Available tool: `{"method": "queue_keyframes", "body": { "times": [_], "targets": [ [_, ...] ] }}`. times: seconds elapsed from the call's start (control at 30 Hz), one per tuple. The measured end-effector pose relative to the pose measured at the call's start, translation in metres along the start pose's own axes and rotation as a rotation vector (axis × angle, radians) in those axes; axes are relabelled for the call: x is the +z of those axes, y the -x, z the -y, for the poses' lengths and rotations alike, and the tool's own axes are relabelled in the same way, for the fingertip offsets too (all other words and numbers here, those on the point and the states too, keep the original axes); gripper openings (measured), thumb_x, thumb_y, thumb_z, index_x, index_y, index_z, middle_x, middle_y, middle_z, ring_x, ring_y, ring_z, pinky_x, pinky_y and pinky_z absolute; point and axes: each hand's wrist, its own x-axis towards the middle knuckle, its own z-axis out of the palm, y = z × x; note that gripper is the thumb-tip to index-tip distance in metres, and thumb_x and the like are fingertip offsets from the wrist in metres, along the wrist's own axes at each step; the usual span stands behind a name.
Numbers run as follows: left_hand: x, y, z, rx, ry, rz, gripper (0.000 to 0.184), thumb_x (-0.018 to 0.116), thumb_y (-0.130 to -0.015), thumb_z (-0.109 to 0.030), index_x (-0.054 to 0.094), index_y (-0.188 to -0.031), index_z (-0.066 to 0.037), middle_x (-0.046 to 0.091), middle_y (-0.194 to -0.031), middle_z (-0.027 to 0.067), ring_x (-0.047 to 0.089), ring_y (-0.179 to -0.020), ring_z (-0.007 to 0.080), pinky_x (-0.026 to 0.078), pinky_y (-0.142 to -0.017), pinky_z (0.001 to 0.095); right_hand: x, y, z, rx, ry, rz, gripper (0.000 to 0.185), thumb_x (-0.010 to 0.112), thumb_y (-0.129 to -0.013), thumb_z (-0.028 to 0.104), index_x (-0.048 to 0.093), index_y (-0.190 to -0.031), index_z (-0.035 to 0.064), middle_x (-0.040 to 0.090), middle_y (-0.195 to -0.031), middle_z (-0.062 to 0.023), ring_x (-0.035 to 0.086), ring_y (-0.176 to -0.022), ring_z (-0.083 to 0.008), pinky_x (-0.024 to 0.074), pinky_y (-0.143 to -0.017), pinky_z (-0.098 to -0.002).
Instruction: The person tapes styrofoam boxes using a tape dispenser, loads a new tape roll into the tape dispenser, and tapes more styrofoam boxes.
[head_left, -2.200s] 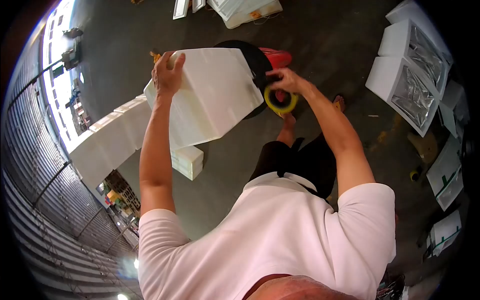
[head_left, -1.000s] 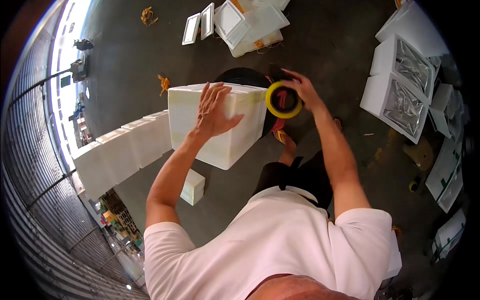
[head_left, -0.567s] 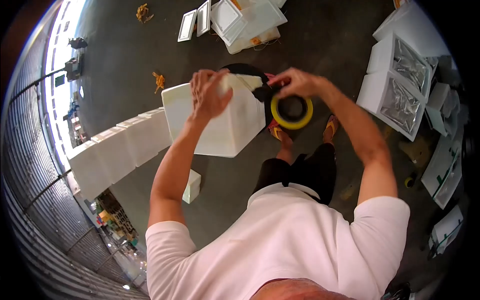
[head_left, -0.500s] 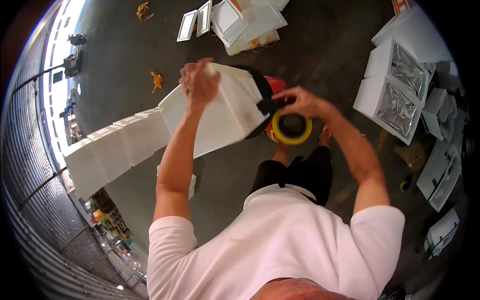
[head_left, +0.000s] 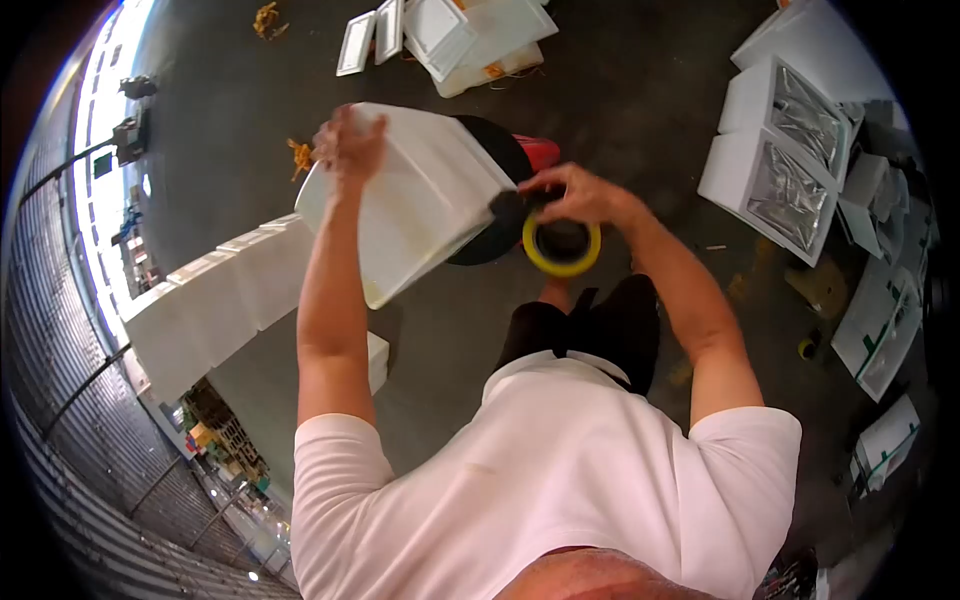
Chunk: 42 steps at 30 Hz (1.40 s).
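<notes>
A white foam box (head_left: pixel 430 185) sits tilted on a round black surface (head_left: pixel 490 247) in front of me. My left hand (head_left: pixel 352 145) is at its far left corner, the fingers curled over the edge and a little blurred. In my right hand (head_left: pixel 585 195) is a tape dispenser with a large roll of tape (head_left: pixel 562 268) that has a yellow rim. The dispenser's dark front end is close to the box's right side; whether it touches I cannot make out.
A row of white foam boxes (head_left: pixel 225 290) extends to the left. Foam lids (head_left: pixel 440 35) lie on the floor ahead, near orange scraps (head_left: pixel 300 158). On the right stand foam boxes with silver lining (head_left: pixel 795 205). Something red (head_left: pixel 538 152) shows behind the black surface.
The foam box has turned and shifted left with my left hand, uncovering more of the round black surface. My right hand and the tape dispenser have moved slightly left; the whole view has shifted too.
</notes>
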Motion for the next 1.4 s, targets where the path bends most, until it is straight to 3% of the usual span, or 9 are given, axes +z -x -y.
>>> {"method": "queue_keyframes", "body": {
  "times": [0.1,0.17,0.3,0.43,0.67,0.87,1.1,1.3,1.4],
  "targets": [
    [-0.001,-0.008,0.037,-0.364,0.135,0.1,0.063,0.059,-0.08,-0.059,0.055,-0.128,-0.019,0.052,-0.131,0.0202,0.045,-0.125,0.0363,0.034,-0.104,0.0497,0.022,0.008,0.009,0.112,-0.123,-0.169,0.051,0.079,-0.07,0.015,0.067,-0.12,0.0097,0.062,-0.099,-0.0026,0.05,-0.088,-0.0113,0.0418,-0.084,-0.0274],
    [0.021,-0.005,0.069,-0.139,0.158,-0.317,0.064,0.067,-0.076,-0.055,0.056,-0.127,-0.017,0.053,-0.131,0.0182,0.043,-0.129,0.0343,0.032,-0.107,0.0511,0.008,-0.025,0.009,-0.002,-0.147,-0.255,0.047,0.077,-0.072,0.013,0.068,-0.118,0.0075,0.056,-0.089,0.0014,0.046,-0.079,-0.0075,0.0417,-0.073,-0.0236],
    [-0.085,0.101,-0.017,1.075,0.263,0.23,0.064,0.081,-0.062,-0.034,0.062,-0.12,-0.013,0.06,-0.119,0.0112,0.047,-0.125,0.031,0.031,-0.109,0.0492,-0.02,-0.094,0.017,0.018,-0.318,-0.132,0.042,0.072,-0.08,0.012,0.065,-0.121,0.0057,0.069,-0.089,-0.0046,0.061,-0.08,-0.0067,0.0496,-0.073,-0.0228],
    [-0.072,0.094,-0.027,1.192,0.28,0.355,0.065,0.08,-0.061,-0.029,0.062,-0.121,-0.016,0.06,-0.116,0.009,0.053,-0.114,0.0296,0.034,-0.106,0.0464,-0.036,-0.114,0.026,0.028,-0.129,-0.092,0.046,0.073,-0.08,0.015,0.063,-0.123,0.0045,0.07,-0.095,-0.0069,0.064,-0.085,-0.009,0.0515,-0.078,-0.0238],
    [-0.024,0.052,-0.028,0.478,0.299,-0.037,0.055,0.078,-0.069,-0.037,0.065,-0.12,-0.022,0.063,-0.115,0.0063,0.054,-0.112,0.0278,0.037,-0.1,0.0411,0.0,-0.008,0.026,0.106,-0.245,-0.038,0.049,0.075,-0.075,0.012,0.063,-0.122,0.0027,0.059,-0.088,-0.0005,0.049,-0.076,-0.006,0.0429,-0.069,-0.0228],
    [-0.015,0.006,-0.01,-0.189,0.417,0.2,0.041,0.064,-0.076,-0.049,0.074,-0.106,-0.022,0.07,-0.112,0.0091,0.06,-0.112,0.0292,0.039,-0.1,0.0383,0.07,0.051,0.026,0.19,-0.293,-0.094,0.051,0.076,-0.074,0.013,0.063,-0.123,0.0051,0.065,-0.107,-0.0046,0.053,-0.096,-0.0133,0.0426,-0.091,-0.0296],
    [-0.008,-0.013,0.013,-0.419,0.297,0.162,0.051,0.057,-0.077,-0.055,0.075,-0.104,-0.015,0.068,-0.11,0.0168,0.06,-0.111,0.0344,0.042,-0.098,0.0402,0.093,0.05,0.048,0.178,-0.264,-0.114,0.049,0.072,-0.077,0.014,0.062,-0.124,0.0055,0.067,-0.112,-0.0122,0.062,-0.104,-0.02,0.0478,-0.093,-0.0343],
    [0.002,-0.015,0.051,-0.661,0.275,0.237,0.056,0.049,-0.082,-0.054,0.071,-0.114,-0.014,0.065,-0.122,0.0141,0.058,-0.116,0.0332,0.041,-0.1,0.0423,0.095,0.056,0.072,-0.087,0.371,0.136,0.047,0.069,-0.078,0.019,0.063,-0.125,0.0161,0.067,-0.104,-0.0159,0.064,-0.099,-0.0309,0.0511,-0.088,-0.0428],
    [-0.004,-0.01,0.048,-0.737,0.332,0.115,0.054,0.05,-0.083,-0.055,0.071,-0.112,-0.014,0.066,-0.119,0.0136,0.06,-0.114,0.033,0.042,-0.097,0.0429,0.072,0.043,0.062,0.009,-0.576,-0.635,0.052,0.064,-0.089,0.014,0.044,-0.138,0.0112,0.054,-0.122,-0.0136,0.06,-0.102,-0.024,0.0495,-0.089,-0.0392]
  ]
}}
